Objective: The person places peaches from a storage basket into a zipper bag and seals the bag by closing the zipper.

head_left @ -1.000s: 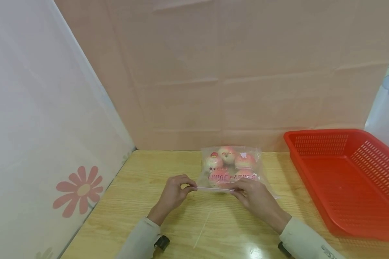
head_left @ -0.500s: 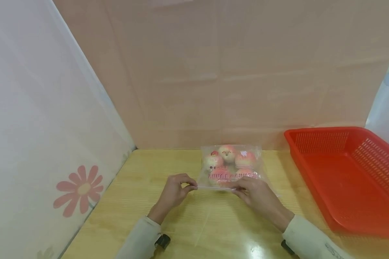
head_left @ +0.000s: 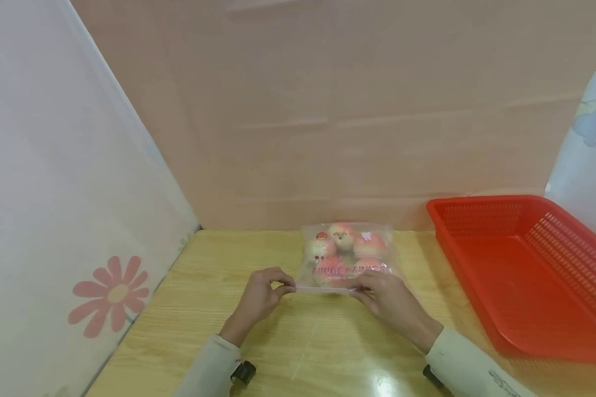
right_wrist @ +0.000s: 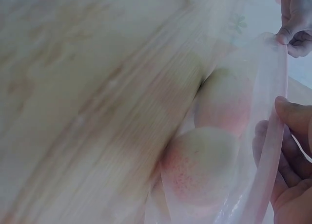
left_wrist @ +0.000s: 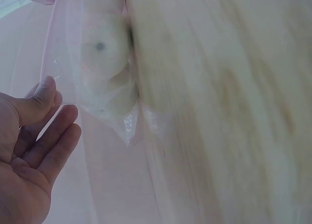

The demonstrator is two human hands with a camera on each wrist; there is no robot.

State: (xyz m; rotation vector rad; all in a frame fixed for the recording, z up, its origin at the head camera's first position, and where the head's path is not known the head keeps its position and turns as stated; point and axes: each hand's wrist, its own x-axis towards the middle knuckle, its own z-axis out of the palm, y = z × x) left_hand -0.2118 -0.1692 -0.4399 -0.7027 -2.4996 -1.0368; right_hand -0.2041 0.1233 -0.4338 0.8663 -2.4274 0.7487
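A clear printed zip bag [head_left: 347, 256] with several pink-and-cream peaches [head_left: 341, 237] inside lies on the wooden table, its zip edge toward the person. My left hand [head_left: 260, 295] pinches the left corner of that edge between thumb and forefinger; in the left wrist view the other fingers of the left hand [left_wrist: 36, 131] are loosely bent. Farther right along the strip, my right hand [head_left: 389, 300] pinches the edge too. The right wrist view has the right thumb [right_wrist: 295, 114] on the strip, fingers behind the clear film, and two peaches [right_wrist: 202, 163] near the table.
A red plastic basket [head_left: 516, 286] with slotted sides stands on the right of the table [head_left: 298, 353]. A beige cloth [head_left: 298, 110] hangs behind, and a white flower-patterned cloth [head_left: 69, 193] borders the left side.
Both hands keep their pinch on the bag's edge and barely move. The whole head view has shifted slightly, so everything appears a little farther left.
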